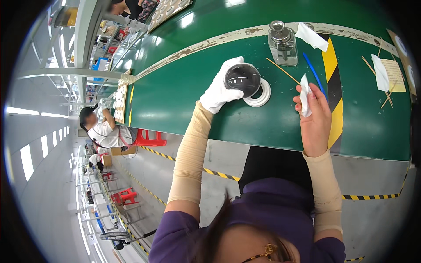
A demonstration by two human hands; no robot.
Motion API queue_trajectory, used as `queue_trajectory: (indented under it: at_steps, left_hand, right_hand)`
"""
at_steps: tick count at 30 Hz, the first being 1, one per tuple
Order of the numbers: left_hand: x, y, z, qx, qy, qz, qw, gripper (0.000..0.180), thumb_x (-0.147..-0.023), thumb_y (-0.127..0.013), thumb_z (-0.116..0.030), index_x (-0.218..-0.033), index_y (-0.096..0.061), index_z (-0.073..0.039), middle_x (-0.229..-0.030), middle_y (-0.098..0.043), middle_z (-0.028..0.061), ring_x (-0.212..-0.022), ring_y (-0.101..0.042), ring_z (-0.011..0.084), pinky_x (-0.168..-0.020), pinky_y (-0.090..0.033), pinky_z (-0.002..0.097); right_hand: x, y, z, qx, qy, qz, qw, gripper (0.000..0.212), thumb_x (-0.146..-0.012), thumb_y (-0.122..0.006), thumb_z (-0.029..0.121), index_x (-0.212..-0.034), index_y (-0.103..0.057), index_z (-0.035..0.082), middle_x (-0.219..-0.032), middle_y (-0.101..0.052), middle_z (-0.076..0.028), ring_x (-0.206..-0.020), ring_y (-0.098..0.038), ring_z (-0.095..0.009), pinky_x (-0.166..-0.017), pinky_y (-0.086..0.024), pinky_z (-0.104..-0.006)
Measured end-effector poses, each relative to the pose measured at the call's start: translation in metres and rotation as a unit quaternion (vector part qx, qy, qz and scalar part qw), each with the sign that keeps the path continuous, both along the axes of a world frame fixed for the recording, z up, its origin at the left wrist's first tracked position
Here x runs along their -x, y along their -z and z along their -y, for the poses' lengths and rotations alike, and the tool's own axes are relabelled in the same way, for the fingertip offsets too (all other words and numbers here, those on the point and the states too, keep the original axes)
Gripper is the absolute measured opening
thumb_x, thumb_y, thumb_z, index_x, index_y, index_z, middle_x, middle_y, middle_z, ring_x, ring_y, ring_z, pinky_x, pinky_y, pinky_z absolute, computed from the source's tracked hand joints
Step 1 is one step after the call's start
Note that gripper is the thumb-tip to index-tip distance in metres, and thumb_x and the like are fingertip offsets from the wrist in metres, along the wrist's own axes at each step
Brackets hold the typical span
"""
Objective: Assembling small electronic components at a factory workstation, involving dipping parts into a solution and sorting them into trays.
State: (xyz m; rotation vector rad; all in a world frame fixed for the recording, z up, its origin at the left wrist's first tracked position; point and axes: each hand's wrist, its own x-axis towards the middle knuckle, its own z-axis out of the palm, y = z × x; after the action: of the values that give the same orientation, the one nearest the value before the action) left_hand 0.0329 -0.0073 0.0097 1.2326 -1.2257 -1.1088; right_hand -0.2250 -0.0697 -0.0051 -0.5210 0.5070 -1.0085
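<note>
My left hand (219, 90), in a white glove, is closed around the rim of a round, dark, glossy glass lens (242, 80). A white ring (264, 94) lies on the green bench just beside the lens, partly covered by it. Further right, my bare right hand (316, 111) pinches a folded white wipe (305, 97) between thumb and fingers. A thin wooden stick (283, 71) runs from the bench side up to the wipe; whether my fingers hold it too, I cannot tell. Lens and wipe are apart.
A glass pump bottle (283, 46) with clear liquid stands beyond my hands, beside another white wipe (312, 37). A blue stick (314, 72) lies near yellow-black tape (336, 87). Wooden sticks, a wipe and a yellowish pad (393, 75) lie far right. A co-worker (105, 127) sits left.
</note>
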Motion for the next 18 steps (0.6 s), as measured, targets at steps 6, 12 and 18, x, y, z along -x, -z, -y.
queue_trajectory:
  at_steps: [6,12,18]
  left_hand:
    - [0.007,0.001,-0.001,-0.021,-0.062,-0.205,0.977,0.087,-0.069,-0.08,-0.031,-0.139,-0.033,-0.01,-0.128,-0.05,0.0212,-0.121,-0.047,0.0421,-0.103,-0.04,0.0507]
    - [0.002,0.002,0.003,-0.022,-0.096,-0.392,0.915,0.085,-0.077,-0.065,-0.057,-0.131,-0.038,0.002,-0.119,-0.049,0.0299,-0.102,-0.057,0.0403,-0.082,-0.057,0.043]
    - [0.005,-0.004,-0.002,-0.04,-0.085,-0.53,0.843,0.083,-0.08,-0.057,-0.062,-0.129,-0.038,0.003,-0.116,-0.048,0.0307,-0.092,-0.056,0.0379,-0.072,-0.059,0.0391]
  right_hand:
    - [0.0,0.005,0.0,-0.023,-0.019,0.001,1.0,0.026,-0.098,-0.047,0.014,-0.118,-0.05,-0.003,-0.102,-0.06,-0.014,-0.077,-0.055,-0.016,-0.071,-0.044,-0.0268]
    - [0.001,0.003,-0.001,-0.021,-0.028,0.003,0.999,0.027,-0.097,-0.048,0.014,-0.118,-0.05,-0.003,-0.097,-0.058,-0.01,-0.079,-0.052,-0.013,-0.073,-0.043,-0.0246]
    - [-0.002,0.001,-0.003,-0.026,-0.005,-0.022,0.999,0.025,-0.097,-0.048,0.014,-0.115,-0.053,-0.002,-0.094,-0.059,-0.011,-0.075,-0.051,-0.013,-0.071,-0.042,-0.025]
